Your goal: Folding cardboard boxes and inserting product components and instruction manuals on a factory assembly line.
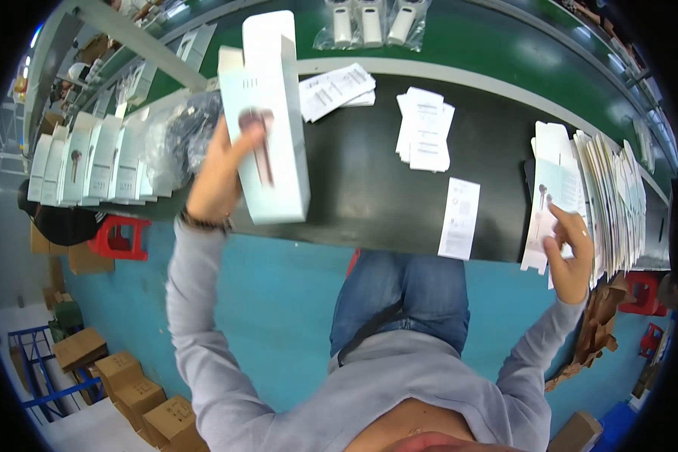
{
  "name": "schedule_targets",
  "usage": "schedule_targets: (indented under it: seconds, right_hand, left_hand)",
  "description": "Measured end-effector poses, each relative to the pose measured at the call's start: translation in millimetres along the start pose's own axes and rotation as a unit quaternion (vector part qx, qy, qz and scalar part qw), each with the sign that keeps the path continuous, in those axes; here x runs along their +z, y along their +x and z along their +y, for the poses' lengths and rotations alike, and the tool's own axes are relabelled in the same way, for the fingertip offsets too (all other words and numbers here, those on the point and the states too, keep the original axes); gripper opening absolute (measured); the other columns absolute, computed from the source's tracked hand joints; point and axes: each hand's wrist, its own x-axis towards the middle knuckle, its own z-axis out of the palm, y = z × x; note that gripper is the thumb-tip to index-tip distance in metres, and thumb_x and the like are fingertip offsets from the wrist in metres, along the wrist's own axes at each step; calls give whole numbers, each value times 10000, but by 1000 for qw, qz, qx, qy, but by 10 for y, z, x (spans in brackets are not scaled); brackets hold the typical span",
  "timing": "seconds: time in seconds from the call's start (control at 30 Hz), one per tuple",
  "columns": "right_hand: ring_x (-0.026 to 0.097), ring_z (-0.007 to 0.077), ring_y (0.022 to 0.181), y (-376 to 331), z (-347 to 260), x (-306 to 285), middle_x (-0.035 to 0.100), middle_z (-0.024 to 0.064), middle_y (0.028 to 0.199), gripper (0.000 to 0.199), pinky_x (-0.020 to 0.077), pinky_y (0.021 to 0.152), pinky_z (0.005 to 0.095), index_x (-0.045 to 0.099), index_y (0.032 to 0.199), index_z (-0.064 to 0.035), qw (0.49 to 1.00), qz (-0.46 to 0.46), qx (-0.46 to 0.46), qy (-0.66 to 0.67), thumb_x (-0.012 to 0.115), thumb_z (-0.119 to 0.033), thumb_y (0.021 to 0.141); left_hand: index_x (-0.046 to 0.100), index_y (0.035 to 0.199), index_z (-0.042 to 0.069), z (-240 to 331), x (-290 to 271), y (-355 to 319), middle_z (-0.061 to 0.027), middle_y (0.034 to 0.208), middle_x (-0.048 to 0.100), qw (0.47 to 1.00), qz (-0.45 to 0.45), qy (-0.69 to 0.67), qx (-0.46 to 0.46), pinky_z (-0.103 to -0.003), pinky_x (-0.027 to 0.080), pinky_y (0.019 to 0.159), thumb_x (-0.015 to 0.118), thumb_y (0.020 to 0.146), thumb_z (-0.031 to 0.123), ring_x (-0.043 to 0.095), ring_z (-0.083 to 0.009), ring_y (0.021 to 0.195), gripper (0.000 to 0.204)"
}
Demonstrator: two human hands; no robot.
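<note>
My left hand (222,167) grips a tall pale-green box (282,169) with a product picture on its front. Its top flaps stand up, and the box is raised above the table's left part. Over at the right, the fingers of my right hand (571,247) are closed on the edge of a flat folded carton (544,215), the front one beside a row of flat cartons (614,200). A single printed leaflet (459,218) lies near the table's front edge, between my hands. Farther back are a stack of leaflets (427,132) and a fanned pile of papers (337,92).
Several set-up boxes (98,162) stand in a row at the left, beside clear plastic bags with dark contents (181,135). White devices in plastic bags (371,26) lie on the green conveyor (482,34) beyond the dark table (354,181). Red stools (120,237) stand below.
</note>
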Motion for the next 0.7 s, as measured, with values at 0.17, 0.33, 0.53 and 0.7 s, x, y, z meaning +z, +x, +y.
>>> schedule_targets:
  seconds: [0.17, 0.33, 0.53, 0.7]
  right_hand:
    - [529, 171, 887, -368, 506, -358, 568, 95, 1077, 344, 411, 681, 266, 571, 1118, -11, 977, 113, 123, -132, 572, -15, 774]
    - [484, 304, 1051, -376, 541, -249, 507, 158, 1170, 400, 384, 874, 374, 548, 1129, -14, 972, 53, 115, -200, 633, -87, 745]
    - [306, 396, 1267, -573, 528, -83, 386, 182, 1338, 738, 281, 1003, 463, 476, 1245, -54, 951, -94, 117, -271, 747, -322, 613]
    - [305, 383, 1273, -746, 593, 33, 363, 183, 1358, 701, 298, 1004, 456, 463, 1261, -67, 934, -141, 135, -299, 748, -136, 625]
  left_hand:
    - [423, 1180, -17, 160, -516, 1677, -68, 992, 566, 994, 60, 91, -17, -266, 477, 741, 666, 799, 321, 570, -145, 894, 564]
    - [523, 1177, -53, -59, -1043, 3089, -140, 1136, 559, 971, 125, 197, -57, -293, 414, 857, 597, 807, 472, 550, -198, 993, 646]
    - [547, 1129, -74, -227, -1468, 3868, -292, 1231, 465, 777, 193, 598, -44, -334, 304, 1001, 423, 742, 711, 422, -369, 1196, 884]
    - [489, 1185, -67, -79, -1434, 3505, -271, 1199, 501, 800, 312, 489, 153, -361, 345, 969, 472, 792, 611, 469, -370, 1142, 784]
